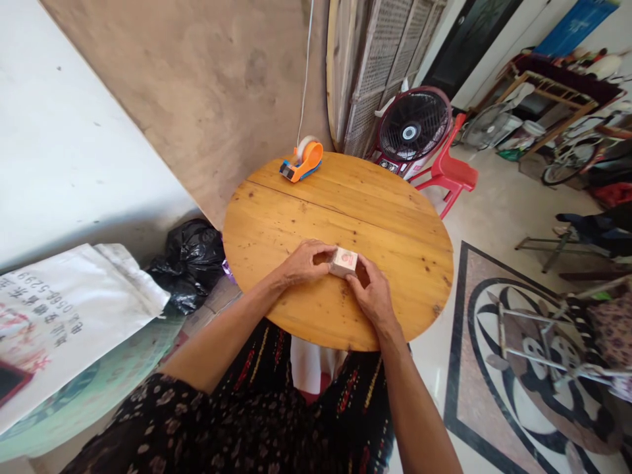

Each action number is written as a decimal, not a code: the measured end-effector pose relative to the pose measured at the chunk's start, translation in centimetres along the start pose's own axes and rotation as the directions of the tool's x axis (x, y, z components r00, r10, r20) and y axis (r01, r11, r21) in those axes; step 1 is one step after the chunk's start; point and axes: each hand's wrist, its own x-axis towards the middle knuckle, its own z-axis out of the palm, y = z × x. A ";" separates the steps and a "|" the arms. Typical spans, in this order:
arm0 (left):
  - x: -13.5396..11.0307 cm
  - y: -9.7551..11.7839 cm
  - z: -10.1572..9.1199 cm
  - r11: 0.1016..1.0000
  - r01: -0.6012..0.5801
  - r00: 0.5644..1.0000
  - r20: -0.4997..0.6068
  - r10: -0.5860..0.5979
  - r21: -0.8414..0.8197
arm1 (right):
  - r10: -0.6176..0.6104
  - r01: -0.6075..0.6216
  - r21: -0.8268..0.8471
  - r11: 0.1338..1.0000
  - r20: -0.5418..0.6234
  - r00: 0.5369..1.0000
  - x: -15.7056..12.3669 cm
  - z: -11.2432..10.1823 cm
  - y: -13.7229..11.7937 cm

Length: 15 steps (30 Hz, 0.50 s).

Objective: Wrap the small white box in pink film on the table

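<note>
A small pale box (344, 261) with reddish print on its top is held between my two hands, over the near half of the round wooden table (395, 204). My left hand (310, 261) grips its left end between thumb and fingers. At the right end, my right hand (371, 289) has its thumb and fingers closed on the same box. Whether the underside of the box touches the tabletop cannot be made out. Toward the far edge of the table stands an orange and blue tape dispenser (306, 161) with a roll of tape in it.
Behind the table's right side are a fan (413, 125) and a red plastic chair (451, 168). A black plastic bag (190, 260) and a white printed sack (83, 309) lie to the left. A wooden panel (222, 85) leans behind the table.
</note>
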 end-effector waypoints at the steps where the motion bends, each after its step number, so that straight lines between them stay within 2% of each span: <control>1: 0.1 0.0 0.0 1.000 0.005 1.000 0.006 -0.005 -0.013 | -0.003 0.003 0.002 1.000 0.000 1.000 0.0 0.0 0.1; 9: 0.2 0.2 0.0 0.993 0.054 0.998 0.028 -0.051 -0.102 | -0.017 0.017 0.008 1.000 -0.010 1.000 0.1 0.2 0.1; 15: -0.3 -0.6 0.3 0.989 0.057 0.996 -0.058 -0.065 -0.138 | -0.017 0.018 0.057 0.998 -0.028 0.999 -0.2 0.3 0.3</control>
